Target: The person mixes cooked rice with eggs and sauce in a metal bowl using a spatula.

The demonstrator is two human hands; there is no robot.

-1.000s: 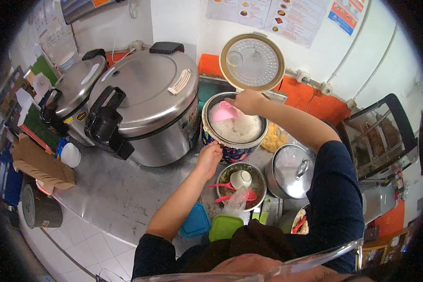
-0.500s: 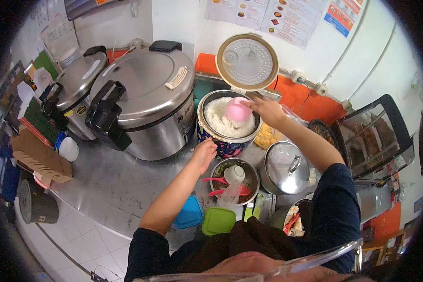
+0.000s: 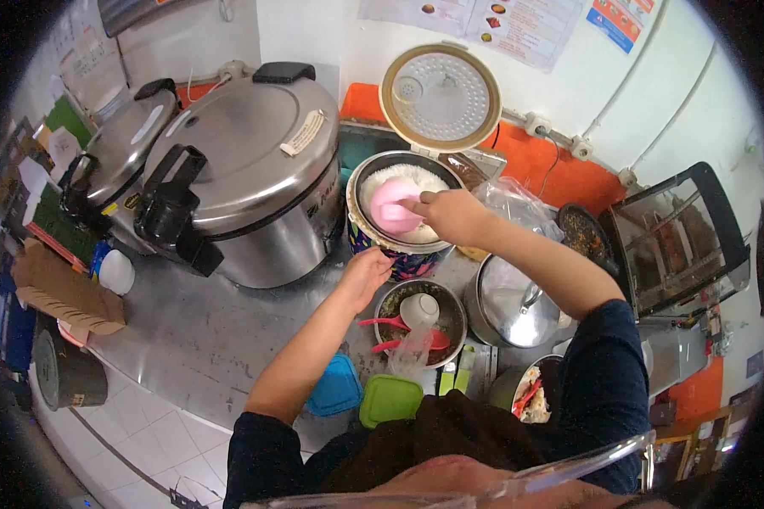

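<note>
A patterned rice cooker [image 3: 409, 262] stands with its round lid [image 3: 440, 97] raised and white rice [image 3: 434, 182] inside. My right hand [image 3: 457, 215] reaches over its front right side, fingers closed on the handle of a pink plastic cup [image 3: 392, 206], which is down in the pot against the rice. The cup's mouth is turned away from me, so its contents are hidden. My left hand [image 3: 367, 276] holds the cooker's front left side just below the rim, its fingers curled.
Two big steel cookers [image 3: 238, 170] stand at the left. In front are a metal bowl [image 3: 461, 335] with a white cup and red spoons, and blue [image 3: 334, 386] and green [image 3: 390, 401] lids. A lidded pot [image 3: 518, 310] sits at the right, near a glass-fronted case [image 3: 675, 242].
The pink cup has moved left and lower into the pot along with my right hand, tipping over. My left hand stays by the cooker's front. The view has shifted slightly.
</note>
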